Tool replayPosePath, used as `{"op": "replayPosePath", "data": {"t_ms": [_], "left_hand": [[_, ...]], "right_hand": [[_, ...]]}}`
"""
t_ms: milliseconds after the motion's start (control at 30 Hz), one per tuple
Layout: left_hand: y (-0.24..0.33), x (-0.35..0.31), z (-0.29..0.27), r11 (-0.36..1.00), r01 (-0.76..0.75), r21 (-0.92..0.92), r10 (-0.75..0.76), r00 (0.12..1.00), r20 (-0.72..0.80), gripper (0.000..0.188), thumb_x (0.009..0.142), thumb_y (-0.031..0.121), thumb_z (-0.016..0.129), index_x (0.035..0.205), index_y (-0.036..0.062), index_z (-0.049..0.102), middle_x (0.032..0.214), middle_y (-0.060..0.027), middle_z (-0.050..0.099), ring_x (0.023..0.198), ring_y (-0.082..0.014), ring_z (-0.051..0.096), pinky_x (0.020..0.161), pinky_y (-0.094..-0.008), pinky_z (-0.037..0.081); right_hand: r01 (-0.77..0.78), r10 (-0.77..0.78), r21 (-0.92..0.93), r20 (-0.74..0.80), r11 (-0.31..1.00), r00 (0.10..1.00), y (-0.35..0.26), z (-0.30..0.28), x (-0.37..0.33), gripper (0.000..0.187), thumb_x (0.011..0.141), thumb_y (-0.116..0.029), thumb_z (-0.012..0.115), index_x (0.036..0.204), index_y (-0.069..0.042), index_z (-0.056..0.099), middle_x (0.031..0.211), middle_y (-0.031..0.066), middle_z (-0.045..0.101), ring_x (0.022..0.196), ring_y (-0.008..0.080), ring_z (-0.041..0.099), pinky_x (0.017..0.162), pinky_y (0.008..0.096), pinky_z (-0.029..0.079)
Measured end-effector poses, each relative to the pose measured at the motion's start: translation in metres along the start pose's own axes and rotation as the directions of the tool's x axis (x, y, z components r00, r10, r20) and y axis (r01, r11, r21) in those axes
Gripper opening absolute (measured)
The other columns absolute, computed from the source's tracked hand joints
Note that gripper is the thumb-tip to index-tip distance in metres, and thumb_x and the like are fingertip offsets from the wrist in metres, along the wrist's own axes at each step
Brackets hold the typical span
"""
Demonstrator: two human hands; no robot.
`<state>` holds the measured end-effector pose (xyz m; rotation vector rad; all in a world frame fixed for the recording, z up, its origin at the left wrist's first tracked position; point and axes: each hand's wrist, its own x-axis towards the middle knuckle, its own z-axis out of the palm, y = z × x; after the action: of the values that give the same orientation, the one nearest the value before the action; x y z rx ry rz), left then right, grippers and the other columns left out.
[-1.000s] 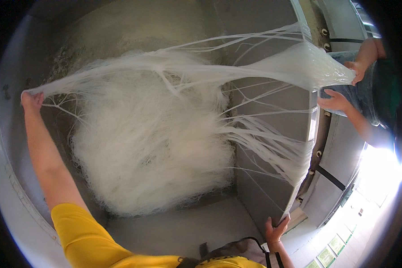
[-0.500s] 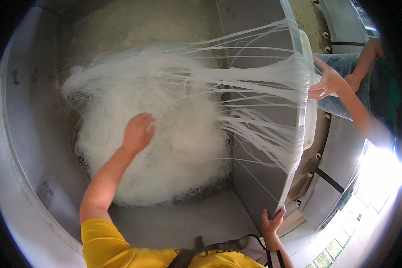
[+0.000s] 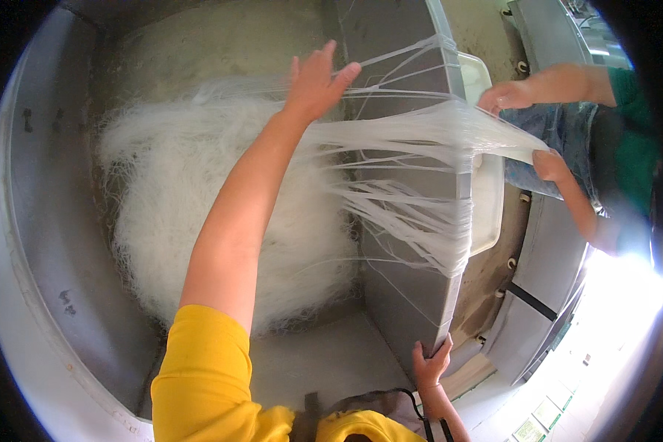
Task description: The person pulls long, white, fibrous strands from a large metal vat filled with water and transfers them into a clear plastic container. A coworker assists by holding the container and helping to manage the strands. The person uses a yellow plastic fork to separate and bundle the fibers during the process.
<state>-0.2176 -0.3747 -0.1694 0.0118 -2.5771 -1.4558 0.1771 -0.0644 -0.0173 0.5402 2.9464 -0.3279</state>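
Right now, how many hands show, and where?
4: the wearer's left hand over the white strands, right hand on the tank's rim; past it, a co-worker's upper hand beside stretched strands and lower hand gripping them.

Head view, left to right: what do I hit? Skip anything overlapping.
Left tank wall → heap of fine white strands → right hand on the tank's right rim → white tray → co-worker's lower hand on stretched strands → co-worker's green sleeve.
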Motion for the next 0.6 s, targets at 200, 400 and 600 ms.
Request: {"op": "replayPosePath", "data": {"t_ms": [200,400,600], "left_hand": [[0.026,0.000,0.007,0.914,0.286,-0.288,-0.165,0.910,0.380,0.069,0.077,0.060,0.040,0.117,0.0046,0.043,0.105,-0.0144,0.055,0.106,-0.0291,0.046,0.093,-0.0380,0.029],[0.056,-0.060,-0.020,0.981,0.191,0.046,-0.164,0.670,0.724,0.055,0.073,0.055,0.053,0.102,0.0081,0.056,0.091,-0.0122,0.057,0.089,-0.0265,0.052,0.077,-0.0348,0.040],[0.073,-0.147,0.029,0.944,-0.331,-0.001,0.325,0.927,0.185,0.031,0.068,0.031,0.064,0.086,0.0082,0.055,0.084,-0.0115,0.051,0.079,-0.0272,0.047,0.067,-0.0353,0.038]], "right_hand": [[-0.032,0.028,0.067,0.060,0.997,0.998,-0.003,-0.004,0.000,0.060,0.063,-0.014,0.065,0.114,0.001,0.035,0.088,0.0219,0.053,0.078,0.0350,0.053,0.071,0.0375,0.042],[-0.009,0.008,0.054,0.023,0.998,1.000,-0.005,-0.003,0.004,0.060,0.063,-0.018,0.065,0.113,0.001,0.036,0.082,0.0221,0.054,0.073,0.0380,0.054,0.065,0.0405,0.043],[0.165,-0.165,0.017,-0.039,0.986,0.986,-0.013,-0.008,0.009,0.062,0.064,-0.016,0.064,0.115,0.001,0.034,0.102,0.0240,0.049,0.094,0.0378,0.048,0.082,0.0424,0.038]]}}
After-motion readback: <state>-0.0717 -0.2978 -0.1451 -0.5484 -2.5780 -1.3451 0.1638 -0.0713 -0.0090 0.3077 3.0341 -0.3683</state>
